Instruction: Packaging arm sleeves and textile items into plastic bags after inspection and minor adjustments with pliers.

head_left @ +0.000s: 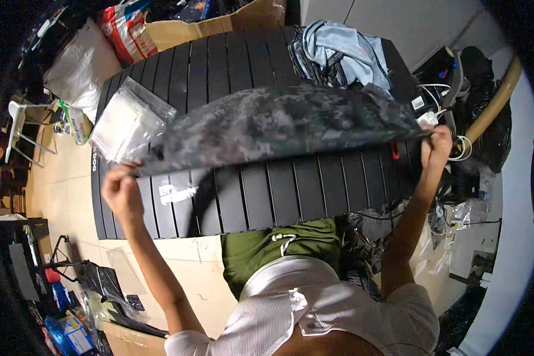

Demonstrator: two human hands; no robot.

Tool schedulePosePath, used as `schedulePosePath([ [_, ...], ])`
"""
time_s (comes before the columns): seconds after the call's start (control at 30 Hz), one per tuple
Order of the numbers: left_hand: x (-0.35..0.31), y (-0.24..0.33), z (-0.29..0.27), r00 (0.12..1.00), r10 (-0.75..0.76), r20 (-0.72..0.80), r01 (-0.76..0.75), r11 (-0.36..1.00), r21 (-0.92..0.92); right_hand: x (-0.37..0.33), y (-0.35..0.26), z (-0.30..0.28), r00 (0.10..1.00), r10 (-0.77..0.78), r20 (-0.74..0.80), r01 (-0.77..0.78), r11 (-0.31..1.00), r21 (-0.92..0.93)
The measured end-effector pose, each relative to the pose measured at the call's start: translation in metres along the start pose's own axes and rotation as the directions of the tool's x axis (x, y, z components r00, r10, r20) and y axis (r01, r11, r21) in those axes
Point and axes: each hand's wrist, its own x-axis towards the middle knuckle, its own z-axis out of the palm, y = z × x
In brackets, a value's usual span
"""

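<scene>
A dark camouflage cloth (291, 121), perhaps a garment, is stretched wide above the black slatted table (231, 202). Its far side billows up and is blurred. My left hand (123, 185) is closed on the cloth's left corner, near the table's left side. At the opposite corner my right hand (436, 147) grips it, above the table's right edge. The near edge runs almost straight between both hands. Beyond my left hand lie clear plastic bags (127, 121) with something pale inside.
Folded light-blue and dark clothes (344, 53) are piled at the table's far right. A red object (395, 151) and white cables (460, 148) are near my right hand. A cardboard box (219, 25) stands behind the table. A white stool (18, 127) is on the left.
</scene>
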Motion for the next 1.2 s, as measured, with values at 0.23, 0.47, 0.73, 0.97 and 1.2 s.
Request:
schedulePosePath([
  [0.23,-0.105,-0.026,0.019,0.9,-0.42,-0.115,0.434,0.886,0.164,-0.105,0.03,-0.003,0.982,0.163,-0.1,-0.182,0.639,-0.748],
  [0.47,-0.08,-0.022,0.074,0.875,-0.273,-0.4,0.332,0.94,0.085,-0.084,0.03,0.053,0.899,0.211,-0.384,-0.347,0.878,-0.33],
  [0.73,-0.031,-0.079,0.091,0.936,-0.18,-0.302,0.339,0.685,0.645,-0.042,0.076,0.079,0.903,0.239,-0.356,-0.413,0.71,-0.571],
  [0.97,-0.009,-0.07,0.097,0.964,-0.14,-0.224,0.254,0.726,0.639,-0.026,0.067,0.09,0.946,0.093,-0.31,-0.292,0.658,-0.694],
  [1.2,-0.007,-0.098,0.083,0.99,-0.003,-0.141,0.095,0.754,0.65,-0.026,0.075,0.088,0.946,0.089,-0.312,-0.305,0.568,-0.765],
])
